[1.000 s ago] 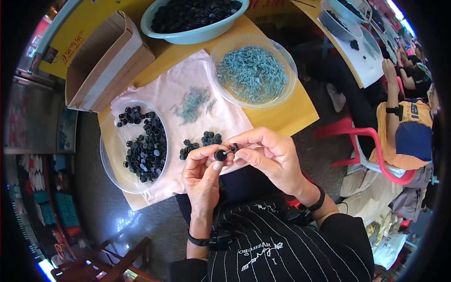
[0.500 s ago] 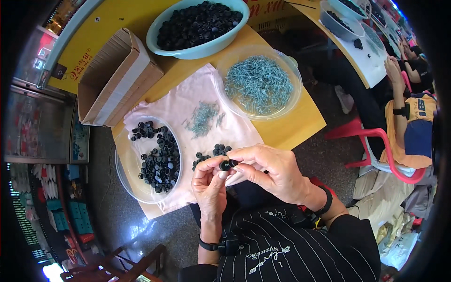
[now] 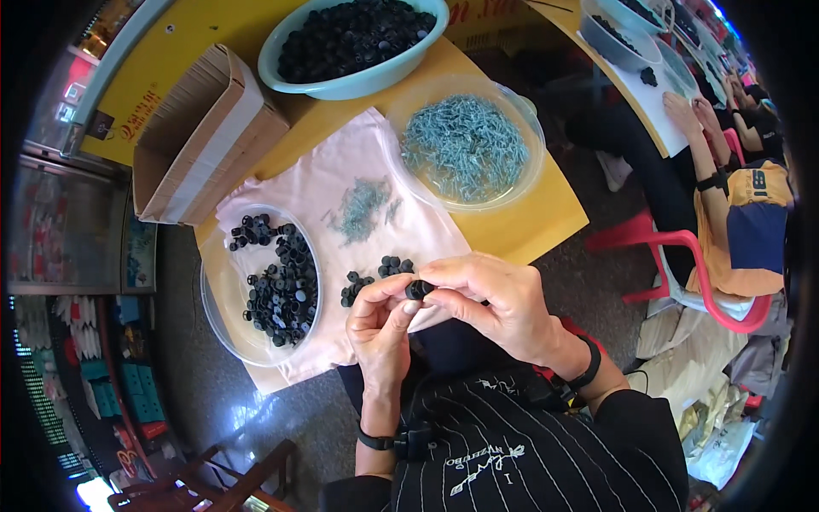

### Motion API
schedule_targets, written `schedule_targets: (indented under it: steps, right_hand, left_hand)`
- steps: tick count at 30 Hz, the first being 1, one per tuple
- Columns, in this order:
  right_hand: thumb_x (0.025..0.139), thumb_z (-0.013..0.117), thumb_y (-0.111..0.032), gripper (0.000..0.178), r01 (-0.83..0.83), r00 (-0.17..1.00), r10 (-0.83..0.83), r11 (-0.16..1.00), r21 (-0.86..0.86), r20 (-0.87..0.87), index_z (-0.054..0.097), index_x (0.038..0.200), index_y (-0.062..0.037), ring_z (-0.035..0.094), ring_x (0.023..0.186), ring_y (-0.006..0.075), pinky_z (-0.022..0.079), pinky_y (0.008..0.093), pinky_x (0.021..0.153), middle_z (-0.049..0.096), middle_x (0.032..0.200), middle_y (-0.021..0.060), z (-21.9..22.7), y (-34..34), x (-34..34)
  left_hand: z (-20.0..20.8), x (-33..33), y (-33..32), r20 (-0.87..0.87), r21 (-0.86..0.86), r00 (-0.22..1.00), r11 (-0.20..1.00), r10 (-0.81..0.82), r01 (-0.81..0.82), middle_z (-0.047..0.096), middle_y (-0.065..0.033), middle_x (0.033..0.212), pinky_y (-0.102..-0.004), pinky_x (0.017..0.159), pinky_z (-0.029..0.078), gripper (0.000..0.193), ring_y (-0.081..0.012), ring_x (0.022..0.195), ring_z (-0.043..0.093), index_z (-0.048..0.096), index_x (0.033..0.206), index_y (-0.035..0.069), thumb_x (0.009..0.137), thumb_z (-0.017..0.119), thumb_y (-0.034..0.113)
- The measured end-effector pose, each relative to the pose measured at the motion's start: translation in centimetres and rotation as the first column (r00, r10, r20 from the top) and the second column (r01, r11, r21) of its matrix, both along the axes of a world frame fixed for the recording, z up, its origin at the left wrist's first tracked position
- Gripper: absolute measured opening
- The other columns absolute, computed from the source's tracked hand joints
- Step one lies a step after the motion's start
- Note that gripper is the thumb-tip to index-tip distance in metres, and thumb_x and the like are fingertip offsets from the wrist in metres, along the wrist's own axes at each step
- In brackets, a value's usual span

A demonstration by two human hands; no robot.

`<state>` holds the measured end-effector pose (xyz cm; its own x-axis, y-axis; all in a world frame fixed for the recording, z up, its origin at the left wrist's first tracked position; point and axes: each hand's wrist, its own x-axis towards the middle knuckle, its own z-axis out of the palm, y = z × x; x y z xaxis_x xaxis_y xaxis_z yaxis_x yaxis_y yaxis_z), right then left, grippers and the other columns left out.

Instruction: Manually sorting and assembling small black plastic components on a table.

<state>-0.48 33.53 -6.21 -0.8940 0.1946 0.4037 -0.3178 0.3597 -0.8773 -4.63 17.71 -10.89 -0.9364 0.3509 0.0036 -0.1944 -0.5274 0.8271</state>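
Between my two hands, over the near edge of the pink cloth (image 3: 299, 192), is a small round black plastic cap (image 3: 418, 289). My left hand (image 3: 380, 320) is closed, thumb and forefinger at its left side. The fingers of my right hand (image 3: 495, 303) pinch it from the right. Just beyond my fingers lie several similar black caps (image 3: 394, 265) on the cloth. Farther off on the cloth is a loose heap of thin clear-bluish pieces (image 3: 363, 209). A clear round tray (image 3: 207, 294) to the left holds many black parts.
A clear basin (image 3: 536, 171) of bluish pieces stands at the table's far right. Behind are a pale blue basin (image 3: 341, 87) heaped with black parts and an open cardboard box (image 3: 205, 145). A red chair (image 3: 648, 241) with a seated person is at the right.
The black pieces between my fingertips have come together into one. The view has shifted slightly. At the right, the other person's hands have moved onto the white table.
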Motion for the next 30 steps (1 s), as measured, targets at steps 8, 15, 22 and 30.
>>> schedule_targets:
  steps: [8,15,22,30]
  right_hand:
    - [0.081,0.071,0.001,0.022,-0.008,0.998,0.013,0.995,-0.095,0.057,0.066,0.102,-0.0004,0.068,0.077,0.0191,0.054,0.0264,0.064,0.068,0.091,0.0103,-0.04,0.03,0.44]
    - [0.081,0.07,0.002,0.023,-0.053,0.998,0.057,0.993,-0.11,0.037,0.067,0.104,-0.0006,0.067,0.08,0.0202,0.054,0.0282,0.068,0.069,0.093,0.0102,-0.08,0.41,0.46]
    - [0.084,0.066,0.005,0.021,-0.065,0.995,0.071,0.994,0.086,-0.075,0.067,0.105,0.0024,0.07,0.084,0.0166,0.058,0.0257,0.07,0.069,0.096,0.0116,-0.05,0.68,0.0]
    - [0.083,0.067,0.003,0.021,-0.068,0.99,0.094,0.972,-0.226,0.106,0.063,0.104,0.0002,0.07,0.081,0.0167,0.057,0.0251,0.066,0.067,0.091,0.0118,0.47,0.22,0.69]
  left_hand:
    - [0.06,0.34,0.4,-0.068,0.005,0.998,1.0,-0.001,0.001,0.064,-0.0132,0.113,-0.0281,0.087,0.052,0.027,-0.0159,0.095,0.064,0.061,0.108,-0.001,0.083,0.068,-0.007]
    - [-0.05,0.47,0.36,-0.07,0.009,0.998,1.0,-0.003,0.004,0.063,-0.0145,0.112,-0.0308,0.085,0.055,0.025,-0.018,0.096,0.064,0.061,0.107,-0.002,0.083,0.066,-0.008]
    - [0.02,0.31,0.34,0.006,0.057,1.0,0.998,-0.01,0.01,0.063,-0.0159,0.111,-0.0323,0.082,0.057,0.023,-0.0195,0.092,0.066,0.06,0.106,-0.001,0.084,0.066,-0.006]
    - [-0.42,0.3,0.06,0.051,0.106,0.998,0.994,-0.029,0.024,0.064,-0.0185,0.11,-0.032,0.081,0.057,0.022,-0.0196,0.09,0.066,0.059,0.106,0.0,0.086,0.067,0.0]
